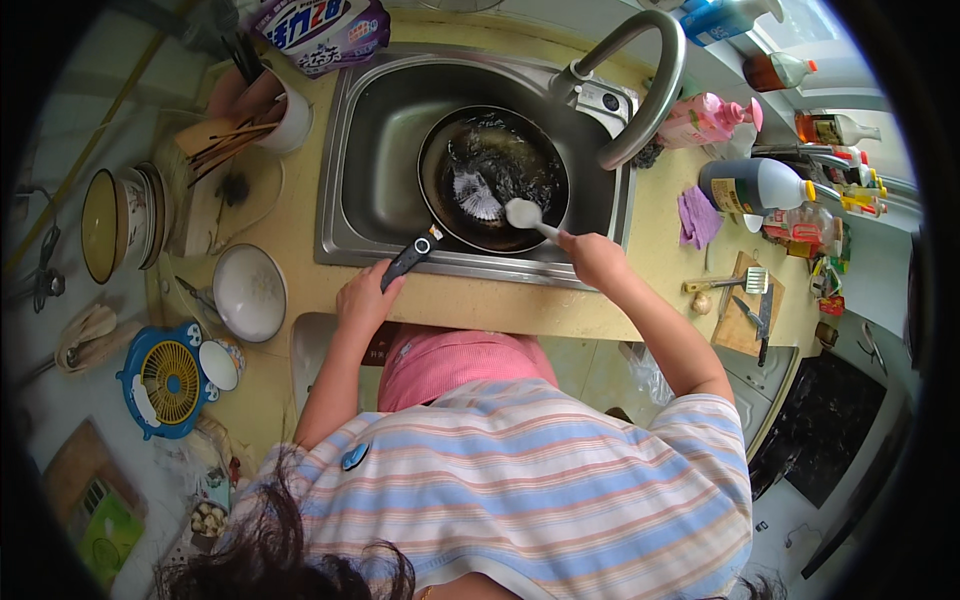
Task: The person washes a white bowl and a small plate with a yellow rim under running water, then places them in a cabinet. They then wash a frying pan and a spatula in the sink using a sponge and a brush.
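A dark frying pan [525, 142] with water in it rests in the right part of the stainless steel sink [386, 150]. My left hand [367, 300] grips the pan's black handle [409, 259], which reaches over the sink's front edge. In my right hand [596, 259] is the handle of a white, round-headed utensil [523, 214], perhaps a dish brush; its head is over the pan's right front part, and its underside is hidden. A whitish, fan-shaped patch shows in the water left of the head. The curved metal faucet [667, 82] arches over the sink's right end.
Left of the sink stand a utensil holder [292, 120], a white bowl [250, 292] and stacked dishes [101, 225]. At right are a pink pump bottle [701, 120], a purple cloth [699, 217], a large jug [742, 186], and a cutting board [739, 330] with a knife [765, 315] and a slotted turner [754, 280].
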